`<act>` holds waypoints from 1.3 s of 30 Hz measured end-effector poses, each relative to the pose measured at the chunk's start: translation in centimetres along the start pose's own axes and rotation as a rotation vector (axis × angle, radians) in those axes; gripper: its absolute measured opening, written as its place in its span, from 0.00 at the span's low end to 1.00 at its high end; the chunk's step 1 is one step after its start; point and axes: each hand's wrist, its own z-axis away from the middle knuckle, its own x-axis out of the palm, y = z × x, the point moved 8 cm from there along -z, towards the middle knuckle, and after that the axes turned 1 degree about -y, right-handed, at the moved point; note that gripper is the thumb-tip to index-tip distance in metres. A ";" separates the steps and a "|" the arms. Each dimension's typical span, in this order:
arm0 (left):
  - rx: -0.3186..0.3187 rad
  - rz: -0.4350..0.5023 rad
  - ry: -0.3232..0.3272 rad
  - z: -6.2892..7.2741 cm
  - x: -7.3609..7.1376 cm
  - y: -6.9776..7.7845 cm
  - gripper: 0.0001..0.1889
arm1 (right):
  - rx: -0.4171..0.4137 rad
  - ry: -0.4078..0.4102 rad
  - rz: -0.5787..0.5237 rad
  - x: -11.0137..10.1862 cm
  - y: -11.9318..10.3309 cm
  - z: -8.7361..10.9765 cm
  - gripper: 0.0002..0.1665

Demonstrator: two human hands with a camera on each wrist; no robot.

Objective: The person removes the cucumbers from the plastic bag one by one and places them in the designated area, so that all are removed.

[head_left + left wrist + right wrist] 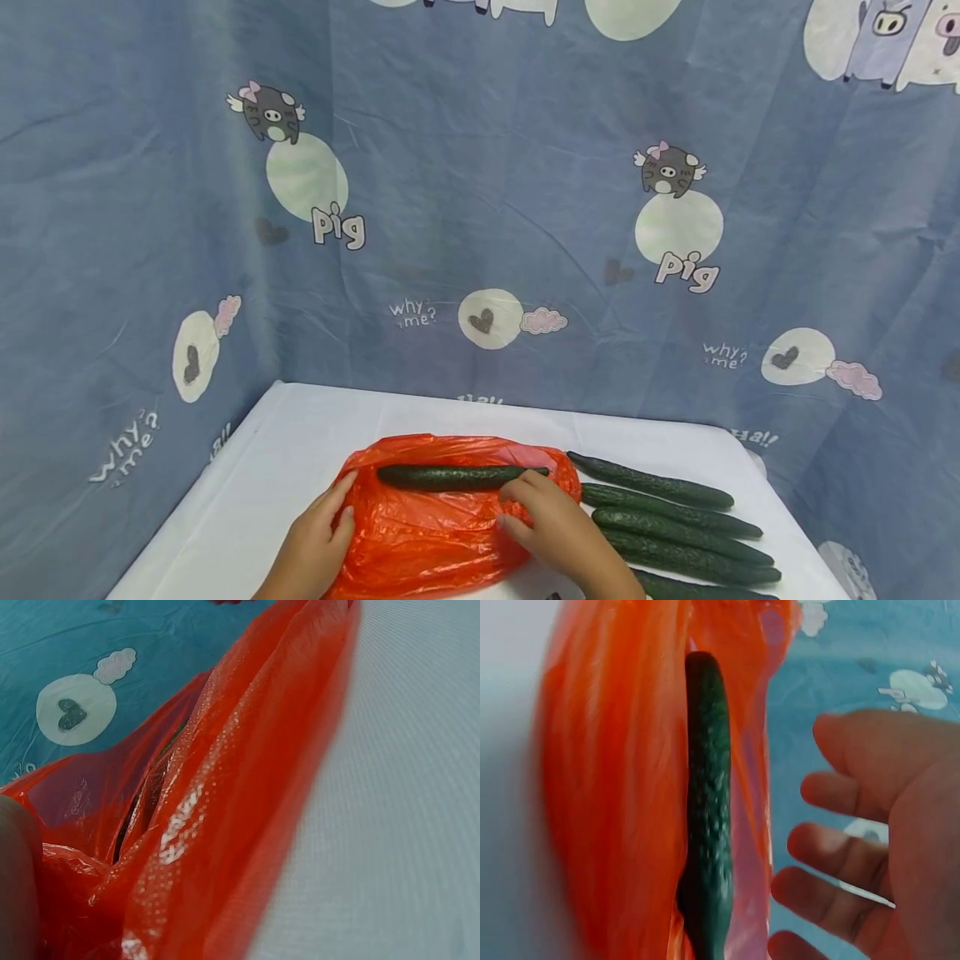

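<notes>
A dark green cucumber (450, 477) lies lengthwise on a thin red plastic bag (420, 533), within its raised rim. My left hand (311, 537) is at the bag's left side, its fingers and thumb spread apart against the plastic. In the left wrist view only an edge of that hand shows, beside the crinkled red bag (247, 757). By the cucumber's right end, my right hand (555, 521) has loosely bent fingers. The right wrist view shows its fingers (832, 847) parted, with a gap between them and the cucumber (709, 780).
Several more cucumbers (675, 537) lie side by side on the white table (247, 492), just right of the bag, their left ends close to it. A blue cloth (487, 208) with cartoon pigs hangs behind and at both sides of the table.
</notes>
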 end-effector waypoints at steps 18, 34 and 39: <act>-0.006 0.017 0.005 0.0 0.3 0.3 0.31 | 0.169 0.085 -0.021 1.8 -0.8 -5.5 0.31; 0.020 0.011 0.022 0.0 -0.2 0.2 0.31 | 0.162 0.102 0.054 4.6 -0.7 -8.1 0.32; 0.083 -0.002 0.059 0.3 -0.5 0.8 0.30 | 0.166 0.095 0.084 5.4 -0.3 -8.1 0.33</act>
